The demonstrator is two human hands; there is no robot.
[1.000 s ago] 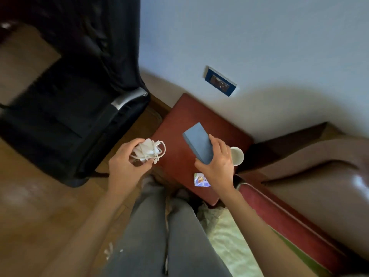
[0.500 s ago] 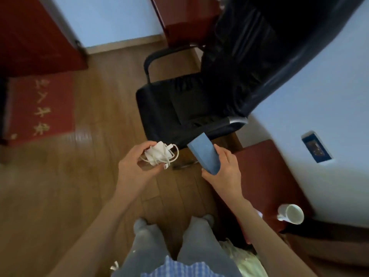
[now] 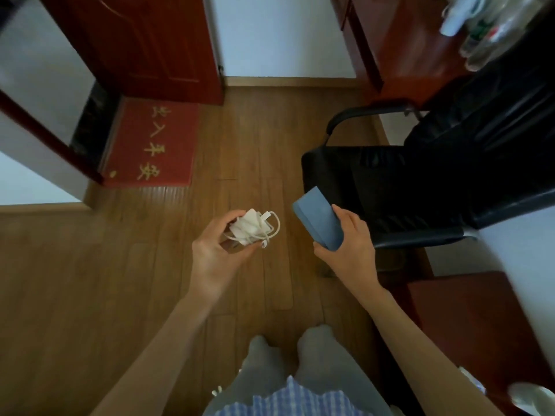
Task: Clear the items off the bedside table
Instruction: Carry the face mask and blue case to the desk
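My left hand (image 3: pixel 216 253) is shut on a white charger with its cable bundled around it (image 3: pixel 253 226), held over the wooden floor. A flat blue box (image 3: pixel 318 220) is gripped in my right hand (image 3: pixel 348 250), just in front of the chair seat. The red-brown bedside table (image 3: pixel 468 319) lies at the lower right, behind my right arm. At the table's near corner, a white cup (image 3: pixel 528 397) and a small wrapper (image 3: pixel 477 385) show at the frame's edge, blurred.
A black office chair (image 3: pixel 420 181) stands right of my hands. A red doormat (image 3: pixel 153 145) lies before a red door (image 3: pixel 150 46) at the upper left. A red-brown desk (image 3: pixel 414 43) with bottles stands at the upper right. Wooden floor (image 3: pixel 90 280) spreads between.
My view has swung left, away from the bedside table toward the door and floor. Both hands have kept their hold and moved with me, away from the table.
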